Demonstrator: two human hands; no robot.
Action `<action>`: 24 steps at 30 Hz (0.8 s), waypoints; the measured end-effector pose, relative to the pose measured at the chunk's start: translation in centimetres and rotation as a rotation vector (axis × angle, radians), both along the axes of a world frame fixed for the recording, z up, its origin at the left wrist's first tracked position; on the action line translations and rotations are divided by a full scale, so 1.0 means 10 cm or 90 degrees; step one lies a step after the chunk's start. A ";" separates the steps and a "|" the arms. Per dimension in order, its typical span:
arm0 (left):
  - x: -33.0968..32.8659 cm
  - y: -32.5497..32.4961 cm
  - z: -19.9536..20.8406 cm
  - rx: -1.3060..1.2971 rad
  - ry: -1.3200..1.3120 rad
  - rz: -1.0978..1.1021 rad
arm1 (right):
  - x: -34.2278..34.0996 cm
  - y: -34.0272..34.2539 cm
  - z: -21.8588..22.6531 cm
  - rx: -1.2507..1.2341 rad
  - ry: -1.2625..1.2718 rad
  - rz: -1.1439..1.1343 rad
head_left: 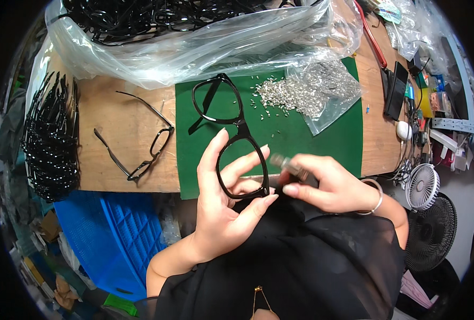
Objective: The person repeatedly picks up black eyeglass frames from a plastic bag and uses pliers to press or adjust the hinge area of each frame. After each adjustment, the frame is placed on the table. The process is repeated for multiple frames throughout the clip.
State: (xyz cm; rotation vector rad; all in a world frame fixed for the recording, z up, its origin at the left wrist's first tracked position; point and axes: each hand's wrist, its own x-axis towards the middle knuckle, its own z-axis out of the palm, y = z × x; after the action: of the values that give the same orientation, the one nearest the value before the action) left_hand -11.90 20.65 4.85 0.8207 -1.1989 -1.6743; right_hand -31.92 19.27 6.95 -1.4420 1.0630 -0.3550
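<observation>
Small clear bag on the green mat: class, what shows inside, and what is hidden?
Small silvery pieces show inside the small clear bag; deeper ones and the green mat beneath them are covered.

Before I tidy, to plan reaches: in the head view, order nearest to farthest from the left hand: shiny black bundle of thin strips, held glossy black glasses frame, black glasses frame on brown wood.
1. Held frame: in the left hand.
2. Unheld frame: left of the hand.
3. Black bundle: farther left.
</observation>
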 end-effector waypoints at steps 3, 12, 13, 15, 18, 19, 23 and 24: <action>0.01 -0.01 0.03 0.041 -0.011 -0.010 | 0.02 0.03 0.00 0.000 0.005 0.123; -0.07 -0.06 0.02 0.105 -0.067 -0.013 | 0.02 -0.02 0.01 -0.080 0.202 0.165; -0.02 -0.08 -0.03 0.045 -0.093 -0.081 | 0.01 -0.01 0.00 -0.087 0.220 0.170; -0.01 -0.09 -0.07 0.045 -0.101 -0.082 | 0.00 -0.02 -0.04 -0.090 0.240 0.177; -0.02 -0.12 -0.03 0.076 -0.114 -0.067 | -0.06 -0.13 -0.03 -0.016 0.171 0.201; -0.01 -0.13 -0.01 0.080 -0.125 -0.063 | -0.11 -0.14 -0.09 0.006 0.114 0.178; -0.06 -0.17 -0.02 0.099 -0.114 -0.051 | -0.17 -0.03 -0.41 -0.234 0.248 0.048; -0.04 -0.15 -0.07 0.085 -0.109 -0.064 | -0.14 0.04 -0.54 -0.301 0.280 0.034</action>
State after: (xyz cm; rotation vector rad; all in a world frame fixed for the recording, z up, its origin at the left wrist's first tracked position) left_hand -12.32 19.20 4.19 1.0179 -1.2715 -1.8108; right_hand -33.36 19.71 1.59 -2.0304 1.3449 -0.2647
